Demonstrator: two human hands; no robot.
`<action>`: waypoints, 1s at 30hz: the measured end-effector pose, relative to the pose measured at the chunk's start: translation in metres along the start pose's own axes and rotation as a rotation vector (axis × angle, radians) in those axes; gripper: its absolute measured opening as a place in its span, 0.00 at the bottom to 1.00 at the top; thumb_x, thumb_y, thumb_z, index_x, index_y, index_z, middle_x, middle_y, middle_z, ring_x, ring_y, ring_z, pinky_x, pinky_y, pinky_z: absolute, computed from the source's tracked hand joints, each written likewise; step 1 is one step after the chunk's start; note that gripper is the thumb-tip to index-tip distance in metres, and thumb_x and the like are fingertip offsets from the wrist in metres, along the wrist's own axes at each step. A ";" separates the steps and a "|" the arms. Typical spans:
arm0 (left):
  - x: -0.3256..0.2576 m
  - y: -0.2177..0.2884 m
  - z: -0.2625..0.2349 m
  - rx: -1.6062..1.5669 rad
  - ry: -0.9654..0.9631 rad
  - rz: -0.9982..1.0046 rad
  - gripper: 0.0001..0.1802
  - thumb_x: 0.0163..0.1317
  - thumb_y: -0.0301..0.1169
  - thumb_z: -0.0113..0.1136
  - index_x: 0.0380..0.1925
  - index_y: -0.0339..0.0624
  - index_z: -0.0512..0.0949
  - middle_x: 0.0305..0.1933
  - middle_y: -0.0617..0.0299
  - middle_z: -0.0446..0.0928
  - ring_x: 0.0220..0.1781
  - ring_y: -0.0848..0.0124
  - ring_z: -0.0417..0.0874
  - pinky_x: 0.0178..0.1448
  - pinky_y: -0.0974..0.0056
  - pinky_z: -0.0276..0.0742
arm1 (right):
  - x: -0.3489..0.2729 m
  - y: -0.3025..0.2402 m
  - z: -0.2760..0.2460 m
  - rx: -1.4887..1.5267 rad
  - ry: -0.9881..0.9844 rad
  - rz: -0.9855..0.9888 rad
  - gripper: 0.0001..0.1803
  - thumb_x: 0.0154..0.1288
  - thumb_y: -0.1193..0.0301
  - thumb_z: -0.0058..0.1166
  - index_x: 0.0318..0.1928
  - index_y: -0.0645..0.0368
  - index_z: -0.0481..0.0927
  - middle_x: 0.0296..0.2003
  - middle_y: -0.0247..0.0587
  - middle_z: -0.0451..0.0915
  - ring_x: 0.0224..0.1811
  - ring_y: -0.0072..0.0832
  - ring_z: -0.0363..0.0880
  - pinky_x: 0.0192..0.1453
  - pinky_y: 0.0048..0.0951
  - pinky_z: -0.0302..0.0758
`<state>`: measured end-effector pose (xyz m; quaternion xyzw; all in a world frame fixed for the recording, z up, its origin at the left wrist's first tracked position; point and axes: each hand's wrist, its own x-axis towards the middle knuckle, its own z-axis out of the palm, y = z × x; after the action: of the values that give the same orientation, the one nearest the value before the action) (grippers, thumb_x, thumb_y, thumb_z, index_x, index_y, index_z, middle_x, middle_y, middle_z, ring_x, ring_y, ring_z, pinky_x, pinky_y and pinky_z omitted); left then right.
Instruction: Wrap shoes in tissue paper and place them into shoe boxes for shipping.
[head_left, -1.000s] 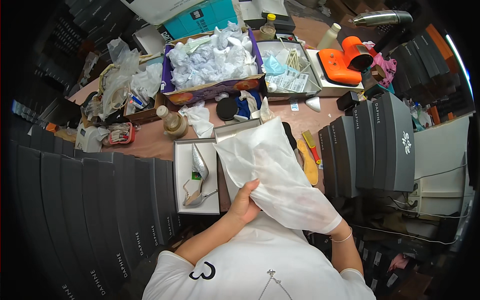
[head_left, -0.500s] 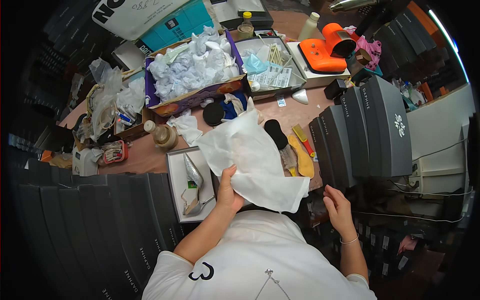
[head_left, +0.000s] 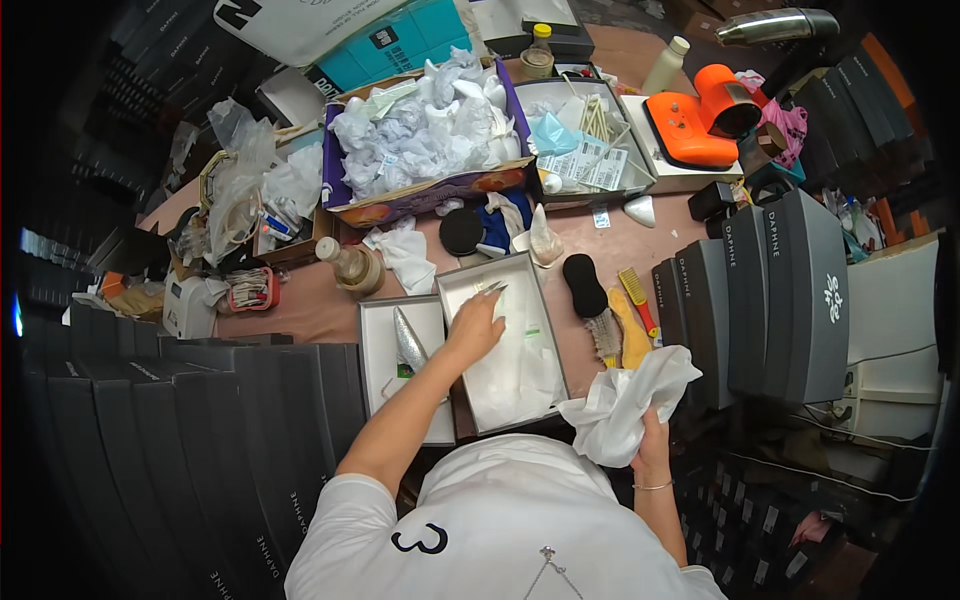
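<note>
My left hand (head_left: 474, 328) reaches over a shallow grey-edged shoebox tray (head_left: 549, 372) lined with white, thumb apart from the stretched fingers. Its fingertips are near the top of the white paper (head_left: 505, 385) lying inside; whether they touch it is unclear. Away to the right, my right hand (head_left: 652, 440) is closed on a crumpled sheet of white tissue paper (head_left: 628, 402). Left of the tray stands another shoebox half (head_left: 376, 325) with a silver high-heeled shoe (head_left: 409, 342) in it, partly covered by my left forearm.
A purple box (head_left: 432, 200) heaped with crumpled paper stands behind. Brushes, including a red-yellow one (head_left: 636, 295), and a black pad (head_left: 583, 285) lie right of the tray. Grey shoeboxes (head_left: 790, 300) stand at right, more (head_left: 270, 420) at left. A glass bottle (head_left: 350, 266) stands back left.
The tissue sheet has passed from my left hand to my right and moved right, uncovering the tray. My left hand has moved up into the tray. The view has shifted slightly.
</note>
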<state>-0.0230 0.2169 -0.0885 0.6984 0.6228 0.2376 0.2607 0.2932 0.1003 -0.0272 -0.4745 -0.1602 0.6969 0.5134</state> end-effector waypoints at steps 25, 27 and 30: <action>-0.020 -0.007 0.044 0.570 -0.634 0.645 0.16 0.44 0.34 0.69 0.35 0.42 0.80 0.46 0.56 0.76 0.59 0.58 0.71 0.73 0.36 0.44 | -0.002 -0.024 0.016 -0.272 -0.002 -0.049 0.38 0.61 0.62 0.62 0.66 0.63 0.59 0.59 0.40 0.68 0.61 0.29 0.66 0.65 0.31 0.63; -0.008 0.002 0.014 0.465 -0.753 0.620 0.14 0.44 0.33 0.69 0.33 0.42 0.80 0.40 0.57 0.77 0.55 0.60 0.75 0.75 0.37 0.42 | -0.011 -0.032 0.002 -0.368 0.005 -0.057 0.39 0.61 0.61 0.62 0.66 0.63 0.59 0.60 0.41 0.67 0.62 0.30 0.65 0.66 0.32 0.61; 0.018 0.006 -0.042 -0.047 -0.291 0.355 0.11 0.50 0.27 0.63 0.35 0.36 0.80 0.36 0.55 0.80 0.44 0.58 0.80 0.65 0.51 0.64 | -0.021 -0.064 -0.017 -0.438 -0.215 0.132 0.40 0.57 0.56 0.65 0.63 0.65 0.64 0.55 0.40 0.73 0.57 0.30 0.71 0.61 0.30 0.68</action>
<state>-0.0446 0.2374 -0.0529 0.8177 0.4400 0.1911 0.3182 0.3439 0.1046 0.0195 -0.5071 -0.3296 0.7239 0.3319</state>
